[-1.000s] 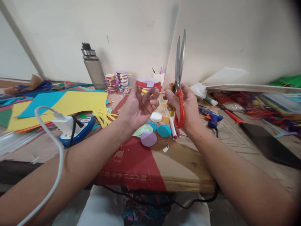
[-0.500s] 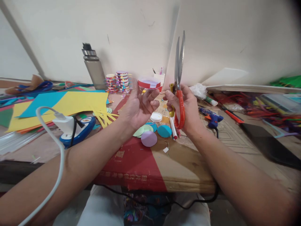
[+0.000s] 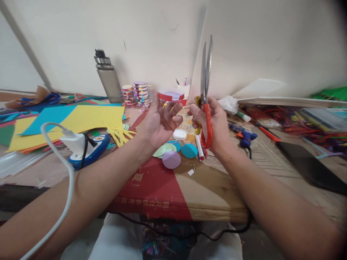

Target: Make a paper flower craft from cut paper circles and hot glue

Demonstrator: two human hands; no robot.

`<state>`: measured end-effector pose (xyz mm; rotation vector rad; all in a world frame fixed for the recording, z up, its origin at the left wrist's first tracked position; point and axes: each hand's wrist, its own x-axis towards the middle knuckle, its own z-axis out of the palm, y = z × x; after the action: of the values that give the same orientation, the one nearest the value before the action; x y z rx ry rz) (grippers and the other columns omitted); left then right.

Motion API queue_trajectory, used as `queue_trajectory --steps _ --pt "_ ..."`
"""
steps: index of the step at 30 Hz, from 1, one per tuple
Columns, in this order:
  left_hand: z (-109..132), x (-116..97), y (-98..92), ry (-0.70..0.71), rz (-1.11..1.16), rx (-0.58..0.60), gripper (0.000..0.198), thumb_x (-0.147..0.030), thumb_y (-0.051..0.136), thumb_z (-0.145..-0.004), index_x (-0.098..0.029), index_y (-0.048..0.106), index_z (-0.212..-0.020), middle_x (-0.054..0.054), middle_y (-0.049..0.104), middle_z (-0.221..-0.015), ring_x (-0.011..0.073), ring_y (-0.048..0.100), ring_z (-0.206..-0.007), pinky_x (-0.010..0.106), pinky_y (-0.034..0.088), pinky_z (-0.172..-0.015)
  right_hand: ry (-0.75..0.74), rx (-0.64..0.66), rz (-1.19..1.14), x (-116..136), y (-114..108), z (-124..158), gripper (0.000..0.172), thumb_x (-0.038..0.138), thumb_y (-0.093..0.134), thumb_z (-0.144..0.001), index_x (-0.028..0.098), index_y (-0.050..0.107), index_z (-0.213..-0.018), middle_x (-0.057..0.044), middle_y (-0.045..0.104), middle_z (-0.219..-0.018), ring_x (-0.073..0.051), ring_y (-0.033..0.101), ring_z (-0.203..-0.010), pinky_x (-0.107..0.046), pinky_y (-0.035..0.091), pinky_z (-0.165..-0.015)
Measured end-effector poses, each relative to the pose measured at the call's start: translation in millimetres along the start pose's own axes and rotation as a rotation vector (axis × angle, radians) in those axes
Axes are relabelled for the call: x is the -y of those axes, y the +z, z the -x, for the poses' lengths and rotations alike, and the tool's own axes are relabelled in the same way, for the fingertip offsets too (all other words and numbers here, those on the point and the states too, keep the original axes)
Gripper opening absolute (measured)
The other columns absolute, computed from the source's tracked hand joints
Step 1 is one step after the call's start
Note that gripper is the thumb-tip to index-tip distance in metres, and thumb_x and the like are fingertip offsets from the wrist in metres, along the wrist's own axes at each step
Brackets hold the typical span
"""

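Note:
My left hand (image 3: 164, 121) is raised over the table with its palm turned inward and its fingers curled. Between its thumb and fingers shows a shallow round paper piece (image 3: 171, 97) with a red-and-white rim and a pale purple inside; the exact contact is partly hidden. Facing it, my right hand (image 3: 214, 119) grips red-handled scissors (image 3: 207, 122), whose blades point up and are slightly parted. A small yellow piece (image 3: 198, 126) is beside the scissors at the same fingers. Below lie purple (image 3: 171, 159), blue (image 3: 189, 151) and light green paper discs (image 3: 162, 150).
Left are yellow sheets (image 3: 100, 115), a blue power strip (image 3: 92, 155) with a white cable across my forearm, and a grey bottle (image 3: 110, 81). Stacked disc pieces (image 3: 141, 94) stand at the back. Right are a blue glue gun (image 3: 247, 138) and a black slab (image 3: 309, 166).
The red-rimmed paper piece has tilted slightly and looks sharper now. The scissors have shifted a little to the left. Otherwise both hands keep nearly the same pose.

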<state>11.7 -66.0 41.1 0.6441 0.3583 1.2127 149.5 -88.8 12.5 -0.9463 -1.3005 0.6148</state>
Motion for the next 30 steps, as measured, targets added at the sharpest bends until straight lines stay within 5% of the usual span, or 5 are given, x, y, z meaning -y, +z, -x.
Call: queue_trajectory --steps 14,30 --pt "-2.6 0.9 -3.9 0.0 0.054 0.098 0.049 -0.056 0.048 -0.092 -0.024 0.058 -0.128 0.006 0.074 -0.085 0.0131 0.066 -0.058 0.022 0.041 -0.041 -0.008 -0.011 0.005 0.1 0.7 0.6 0.044 0.058 0.069 -0.077 0.027 0.056 -0.105 -0.002 0.062 -0.081 -0.016 0.06 -0.064 -0.03 0.05 -0.05" --pt "-1.8 0.0 -2.6 -0.005 0.022 0.076 0.05 -0.06 0.047 -0.091 -0.024 0.062 -0.123 0.006 0.073 -0.082 0.0134 0.065 -0.057 0.021 0.04 -0.039 0.003 -0.003 0.006 1.1 0.5 0.9 0.044 0.059 0.069 -0.077 0.027 0.055 -0.105 -0.002 0.063 -0.082 -0.015 0.06 -0.063 -0.03 0.05 -0.049"
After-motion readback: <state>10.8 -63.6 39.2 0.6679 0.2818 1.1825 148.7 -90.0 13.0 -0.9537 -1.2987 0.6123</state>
